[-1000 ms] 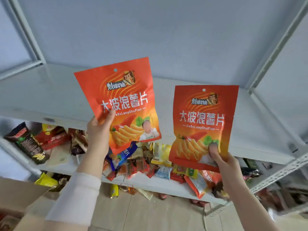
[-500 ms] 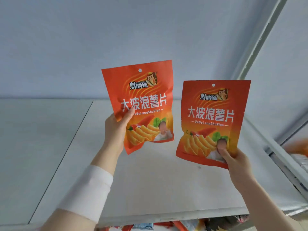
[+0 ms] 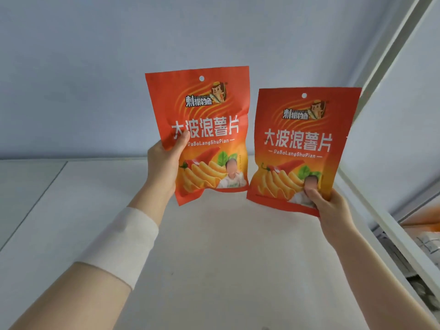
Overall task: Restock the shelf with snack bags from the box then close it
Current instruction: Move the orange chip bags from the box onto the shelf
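A pale blue-grey wall (image 3: 95, 67) fills the upper half of the view, and below it lies the white shelf (image 3: 214, 270), a bare flat board whose back edge meets the wall. A white metal frame post (image 3: 390, 58) slants along the shelf's right edge. Beyond it, in the next bay, something orange shows, too blurred to name. Two matching orange-red snack bags stand upright, side by side but apart, over the rear half of the shelf and closer to its right edge. Whether their bottom seams touch the board cannot be told. The left snack bag (image 3: 209, 110) sits higher and nearer the back edge; the right snack bag (image 3: 302, 129) is lower and almost reaches the frame post. The left hand (image 3: 164, 167) grasps its bag by the left edge, thumb (image 3: 182, 136) pressed across the front over the printed white characters. The right hand (image 3: 333, 210) pinches its bag at the lower right corner, thumb (image 3: 312, 186) on the front. A white band (image 3: 123, 244) wraps the left forearm. Each bag has a small round hang hole (image 3: 201, 78) at the top centre.
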The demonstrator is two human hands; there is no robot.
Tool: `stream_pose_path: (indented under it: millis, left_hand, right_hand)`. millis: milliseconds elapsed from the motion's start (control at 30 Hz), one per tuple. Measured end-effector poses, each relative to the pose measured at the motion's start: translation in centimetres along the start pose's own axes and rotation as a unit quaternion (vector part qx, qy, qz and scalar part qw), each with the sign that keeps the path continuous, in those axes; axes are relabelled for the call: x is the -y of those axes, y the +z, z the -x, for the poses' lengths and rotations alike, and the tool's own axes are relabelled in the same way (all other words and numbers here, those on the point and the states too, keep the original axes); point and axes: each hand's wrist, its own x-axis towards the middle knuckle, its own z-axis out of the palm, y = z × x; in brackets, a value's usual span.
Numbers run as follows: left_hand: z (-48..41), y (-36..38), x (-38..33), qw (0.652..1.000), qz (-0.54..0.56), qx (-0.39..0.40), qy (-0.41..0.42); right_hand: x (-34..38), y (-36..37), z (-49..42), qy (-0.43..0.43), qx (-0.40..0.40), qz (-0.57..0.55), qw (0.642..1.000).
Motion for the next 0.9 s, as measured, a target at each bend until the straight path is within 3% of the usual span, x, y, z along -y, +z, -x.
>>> stream_pose_path:
  millis: [267, 533, 900]
  left_hand:
    - [-6.1, 6.4, 2.7, 1.0, -0.005, 0.005, 0.03]
    - [-7.9, 10.5, 4.6, 0.997, -0.025, -0.035, 0.059]
    - [-8.4, 11.3, 5.6, 0.986, -0.091, -0.101, 0.098]
  right_hand:
    - [-0.8, 0.5, -11.5, -0.026, 0.022, -0.018, 0.999]
    - [-1.4, -0.2, -16.0, -0.036, 0.027, 0.007, 0.999]
    - [-1.9, 0.7, -17.2, -0.057, -0.063, 0.102, 0.991]
